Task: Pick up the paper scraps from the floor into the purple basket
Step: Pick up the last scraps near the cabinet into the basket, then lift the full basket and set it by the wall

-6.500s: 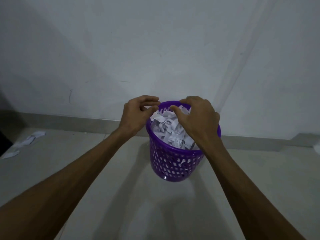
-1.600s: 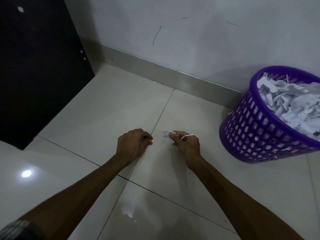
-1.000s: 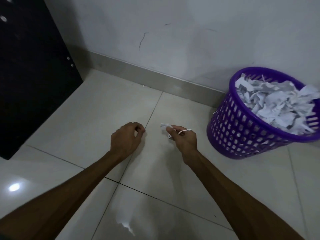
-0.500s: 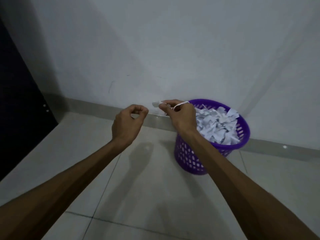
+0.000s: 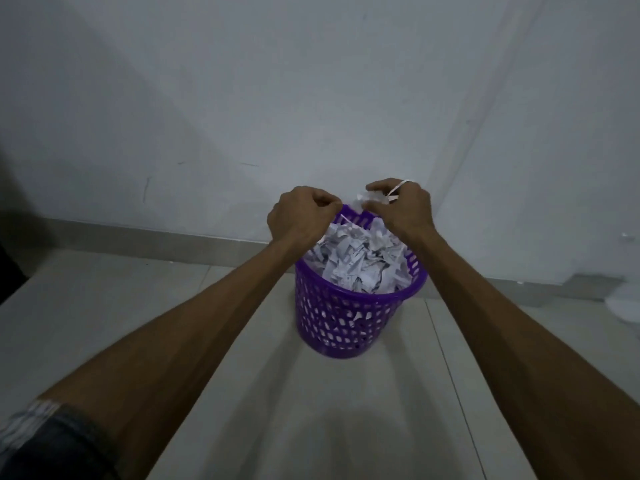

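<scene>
The purple basket [image 5: 341, 320] stands on the tiled floor close to the wall, heaped with white paper scraps [image 5: 360, 261]. Both my hands hover over its far rim. My right hand [image 5: 401, 211] pinches a small bunch of white paper scraps [image 5: 369, 197] between thumb and fingers, with a thin strip looped over its back. My left hand [image 5: 303, 216] is curled, with its fingertips pinched together; a thin white strip [image 5: 343, 220] shows just under them, and I cannot tell whether the hand holds it.
A grey skirting [image 5: 138, 233] runs along the white wall behind the basket. Something white [image 5: 623, 308] lies on the floor at the far right edge. A dark panel edge [image 5: 8, 261] shows at the far left.
Both hands rose from the floor tiles and travelled right to the basket; they now sit over its rim, with the right hand still pinching the scraps. My view turned to centre the basket.
</scene>
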